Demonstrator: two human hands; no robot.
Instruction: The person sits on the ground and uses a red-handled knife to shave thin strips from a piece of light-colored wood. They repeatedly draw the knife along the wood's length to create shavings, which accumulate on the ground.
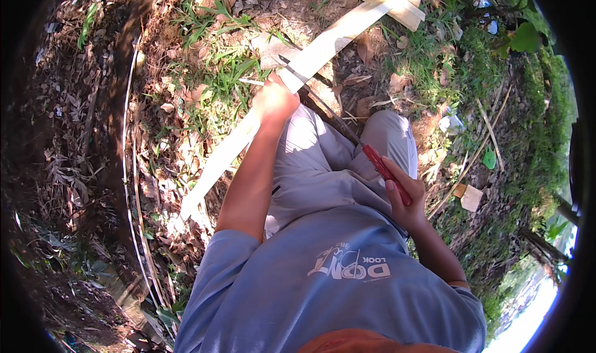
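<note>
While the right hand (408,196) held the red-handled blade (376,160), the left hand (275,102) clamped the pale strip (338,37), which crossed the blade near the left knee (303,122); steady work probably required a firm grip, clear of the edge. Other strips (406,15) lay beyond on the ground (268,6).

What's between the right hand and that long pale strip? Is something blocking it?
Nothing visible blocks it. Only the red-handled tool in the right hand spans the gap, its thin blade reaching the long pale strip near the left hand. The right knee is beside the tool.
</note>
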